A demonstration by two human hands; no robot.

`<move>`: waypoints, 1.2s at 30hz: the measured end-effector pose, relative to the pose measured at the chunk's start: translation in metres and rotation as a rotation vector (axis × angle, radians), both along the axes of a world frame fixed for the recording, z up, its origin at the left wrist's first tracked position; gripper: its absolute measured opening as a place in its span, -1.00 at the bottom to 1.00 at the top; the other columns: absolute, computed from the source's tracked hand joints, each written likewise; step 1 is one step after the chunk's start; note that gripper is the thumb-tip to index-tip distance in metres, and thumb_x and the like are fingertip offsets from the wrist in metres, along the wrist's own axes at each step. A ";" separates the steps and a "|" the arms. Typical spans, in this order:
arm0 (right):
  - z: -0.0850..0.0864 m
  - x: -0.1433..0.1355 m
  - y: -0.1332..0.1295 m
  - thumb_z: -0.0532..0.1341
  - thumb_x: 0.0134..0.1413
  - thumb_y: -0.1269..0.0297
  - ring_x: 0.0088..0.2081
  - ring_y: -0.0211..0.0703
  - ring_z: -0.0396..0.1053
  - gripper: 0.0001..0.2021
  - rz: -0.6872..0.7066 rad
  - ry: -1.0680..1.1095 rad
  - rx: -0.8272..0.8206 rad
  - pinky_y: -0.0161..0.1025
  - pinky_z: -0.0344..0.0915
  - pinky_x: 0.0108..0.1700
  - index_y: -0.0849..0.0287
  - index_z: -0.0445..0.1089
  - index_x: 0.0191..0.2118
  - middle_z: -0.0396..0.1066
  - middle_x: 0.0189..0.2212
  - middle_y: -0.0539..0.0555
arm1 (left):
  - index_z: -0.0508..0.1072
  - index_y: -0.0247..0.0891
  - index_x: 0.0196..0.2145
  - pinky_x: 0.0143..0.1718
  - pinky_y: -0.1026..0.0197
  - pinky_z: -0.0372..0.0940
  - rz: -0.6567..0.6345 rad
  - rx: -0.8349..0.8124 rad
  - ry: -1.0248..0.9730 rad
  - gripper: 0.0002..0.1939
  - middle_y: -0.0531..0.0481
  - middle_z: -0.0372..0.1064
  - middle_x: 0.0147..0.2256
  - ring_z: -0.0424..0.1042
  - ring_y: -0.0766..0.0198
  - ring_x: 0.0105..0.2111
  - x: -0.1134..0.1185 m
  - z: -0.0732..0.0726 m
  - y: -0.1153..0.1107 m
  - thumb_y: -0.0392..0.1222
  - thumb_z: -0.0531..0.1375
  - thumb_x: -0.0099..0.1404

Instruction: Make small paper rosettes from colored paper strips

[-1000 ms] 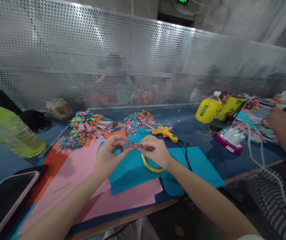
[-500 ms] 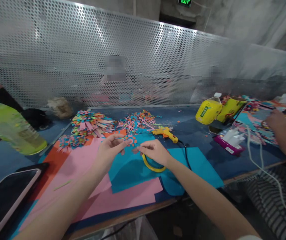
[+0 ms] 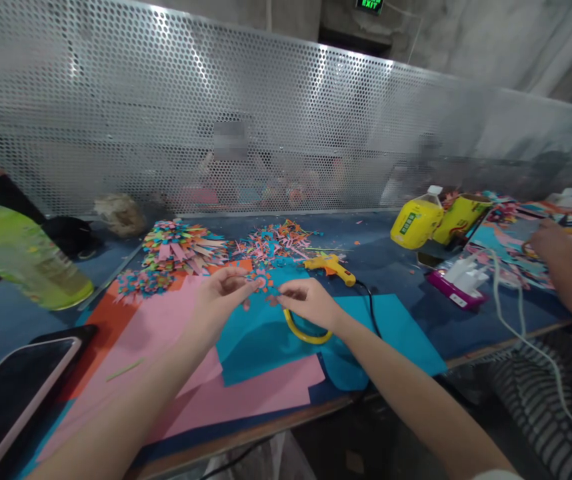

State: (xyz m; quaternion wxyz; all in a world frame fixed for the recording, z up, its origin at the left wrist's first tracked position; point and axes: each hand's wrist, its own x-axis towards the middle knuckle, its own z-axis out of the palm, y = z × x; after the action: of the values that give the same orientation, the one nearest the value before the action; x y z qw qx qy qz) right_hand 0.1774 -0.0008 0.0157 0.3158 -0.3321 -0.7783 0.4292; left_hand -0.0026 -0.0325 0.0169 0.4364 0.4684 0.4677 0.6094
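Note:
My left hand (image 3: pixel 227 292) is closed in a pinch on a small paper flower (image 3: pixel 262 283) with a round pink and orange middle and blue and orange petals round it. From the other side, my right hand (image 3: pixel 311 303) pinches at the flower's blue edge, thumb and forefinger together. Both hands hover over blue paper sheets (image 3: pixel 251 347). A yellow curved loop (image 3: pixel 311 339) lies beneath my right hand, partly hidden by it. Just beyond that hand rests a yellow glue gun (image 3: pixel 333 267) with a black cord.
Pink paper (image 3: pixel 261 393) covers the near table. Cut paper scraps (image 3: pixel 281 240) and a fringed paper bundle (image 3: pixel 181 247) lie behind. A phone (image 3: pixel 21 400) and green bottle (image 3: pixel 26 257) stand left; yellow bottle (image 3: pixel 416 220) and power strip (image 3: pixel 456 290) right, near another person's hand (image 3: pixel 556 243).
My right fingertips have shifted slightly at the flower's edge, where a blue bit now shows. My left hand keeps its hold. The other person's hand has moved a little.

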 end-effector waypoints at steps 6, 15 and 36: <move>0.002 0.001 -0.001 0.19 -0.06 0.15 -0.38 -0.23 0.33 -0.71 -0.059 -0.018 0.015 -0.34 0.21 -0.39 0.29 0.43 -0.30 0.43 -0.40 0.10 | 0.31 -0.29 -0.38 -0.64 0.37 0.14 -0.014 -0.003 0.019 -0.67 0.11 0.36 -0.55 0.27 0.45 -0.66 -0.002 -0.001 0.000 -0.16 0.33 -0.08; 0.000 -0.001 0.000 0.22 -0.08 0.12 -0.36 -0.23 0.34 -0.70 -0.049 -0.021 0.016 -0.32 0.24 -0.33 0.27 0.44 -0.30 0.44 -0.35 0.10 | 0.30 -0.28 -0.38 -0.60 0.34 0.19 -0.023 0.022 0.125 -0.65 0.16 0.31 -0.61 0.30 0.42 -0.67 0.004 0.006 -0.004 -0.13 0.33 -0.10; -0.011 -0.006 0.006 0.24 -0.12 0.08 -0.56 -0.37 0.14 -0.70 0.000 0.129 -0.137 -0.39 0.05 -0.51 0.28 0.36 -0.47 0.25 -0.60 -0.04 | 0.31 -0.24 -0.28 -0.60 0.36 0.20 -0.159 0.082 0.149 -0.66 0.07 0.40 -0.53 0.34 0.39 -0.60 0.010 0.003 -0.007 -0.17 0.30 -0.03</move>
State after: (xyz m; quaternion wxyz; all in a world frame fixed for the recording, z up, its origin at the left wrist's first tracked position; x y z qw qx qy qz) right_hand 0.1718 0.0052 0.0046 0.3419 -0.3246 -0.7251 0.5020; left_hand 0.0071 -0.0393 0.0200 0.4281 0.5655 0.4349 0.5549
